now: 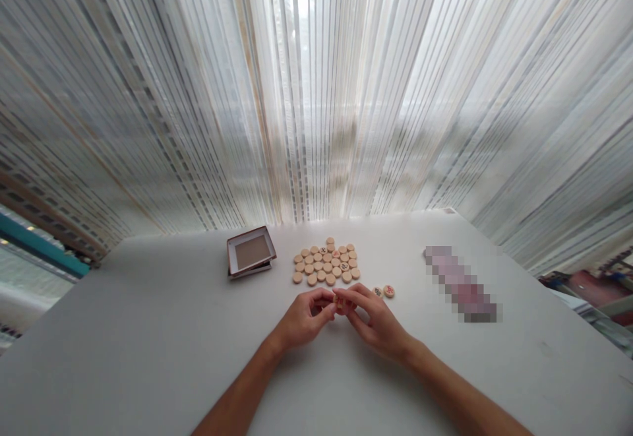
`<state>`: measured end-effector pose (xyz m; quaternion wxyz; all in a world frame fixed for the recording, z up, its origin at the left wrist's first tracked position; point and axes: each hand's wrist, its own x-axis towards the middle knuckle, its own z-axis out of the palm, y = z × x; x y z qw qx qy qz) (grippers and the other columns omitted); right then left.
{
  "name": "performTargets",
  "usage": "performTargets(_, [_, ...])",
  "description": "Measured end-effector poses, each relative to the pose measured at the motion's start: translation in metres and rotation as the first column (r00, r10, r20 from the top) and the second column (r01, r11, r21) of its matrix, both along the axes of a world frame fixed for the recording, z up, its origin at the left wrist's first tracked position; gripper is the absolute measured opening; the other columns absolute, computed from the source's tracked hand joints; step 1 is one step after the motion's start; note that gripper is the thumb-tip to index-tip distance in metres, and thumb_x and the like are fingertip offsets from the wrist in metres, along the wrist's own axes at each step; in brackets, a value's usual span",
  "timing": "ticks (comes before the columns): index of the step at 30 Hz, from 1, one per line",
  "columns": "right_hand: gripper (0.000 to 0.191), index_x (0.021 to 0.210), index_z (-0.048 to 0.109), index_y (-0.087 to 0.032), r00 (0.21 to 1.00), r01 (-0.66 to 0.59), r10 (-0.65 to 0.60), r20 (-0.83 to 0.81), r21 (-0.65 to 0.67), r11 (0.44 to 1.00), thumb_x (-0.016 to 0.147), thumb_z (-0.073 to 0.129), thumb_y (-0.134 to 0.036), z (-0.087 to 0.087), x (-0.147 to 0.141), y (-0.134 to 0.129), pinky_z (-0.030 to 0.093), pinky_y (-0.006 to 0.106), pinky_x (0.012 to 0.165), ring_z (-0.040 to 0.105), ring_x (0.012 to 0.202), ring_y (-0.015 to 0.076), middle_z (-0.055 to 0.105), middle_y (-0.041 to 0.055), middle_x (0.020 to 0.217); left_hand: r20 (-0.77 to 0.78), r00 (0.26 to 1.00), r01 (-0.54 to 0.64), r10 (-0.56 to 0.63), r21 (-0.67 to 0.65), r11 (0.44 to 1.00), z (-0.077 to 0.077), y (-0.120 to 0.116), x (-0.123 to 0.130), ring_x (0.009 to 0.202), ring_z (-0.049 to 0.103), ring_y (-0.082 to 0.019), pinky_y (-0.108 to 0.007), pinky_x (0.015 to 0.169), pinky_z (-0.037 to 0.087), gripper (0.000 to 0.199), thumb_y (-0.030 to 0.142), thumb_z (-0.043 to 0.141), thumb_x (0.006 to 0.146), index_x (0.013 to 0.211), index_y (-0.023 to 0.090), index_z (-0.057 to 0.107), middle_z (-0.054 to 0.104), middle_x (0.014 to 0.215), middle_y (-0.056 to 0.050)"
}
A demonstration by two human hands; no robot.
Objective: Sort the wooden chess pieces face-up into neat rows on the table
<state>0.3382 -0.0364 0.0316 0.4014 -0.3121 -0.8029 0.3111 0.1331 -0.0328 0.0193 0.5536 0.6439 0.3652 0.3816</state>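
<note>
Between my fingertips is a round wooden Chinese chess piece (339, 302) with a red mark on its face. My left hand (305, 318) pinches it from the left, and my right hand (372, 319) grips it from the right. Just beyond my hands lies a group of wooden Chinese chess pieces (327, 267), most showing a blank face, a few with red or black characters. Beside my right hand rest two more pieces, one with a black character (378, 291) and one with a red character (389, 291). My fingers partly cover the held piece.
An open shallow box (251, 251) with a brown rim stands at the back left, stacked on another box part. To the right lies a long blurred-out pinkish object (461, 284). Striped sheer curtains (316, 126) hang behind the white table (163, 330).
</note>
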Motion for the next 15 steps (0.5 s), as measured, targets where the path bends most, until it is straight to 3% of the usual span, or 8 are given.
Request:
performTargets(6, [0.032, 0.129, 0.058, -0.026, 1.0, 0.002, -0.002, 0.006, -0.06, 0.998, 0.098, 0.052, -0.024, 0.0028, 0.0003, -0.0018, 0.055, 0.034, 0.082, 0.062, 0.09, 0.0186, 0.06, 0.0063, 0.1, -0.038, 0.999, 0.011, -0.011, -0.001, 1.0, 0.002, -0.0016, -0.0013, 0.082, 0.067, -0.019, -0.029, 0.075, 0.051, 0.03, 0.037, 0.062, 0.092, 0.106, 0.013, 0.069, 0.072, 0.093, -0.01])
performTargets(15, [0.019, 0.112, 0.068, -0.026, 0.997, 0.073, -0.071, 0.02, -0.137, 0.988, 0.095, 0.06, -0.029, 0.0035, 0.0003, -0.001, 0.051, 0.03, 0.078, 0.061, 0.082, 0.0163, 0.062, 0.0033, 0.092, -0.143, 0.99, -0.011, 0.021, 0.068, 0.998, 0.0072, -0.0028, 0.0, 0.084, 0.066, -0.02, -0.027, 0.074, 0.05, 0.028, 0.037, 0.062, 0.091, 0.101, 0.013, 0.073, 0.074, 0.093, -0.009])
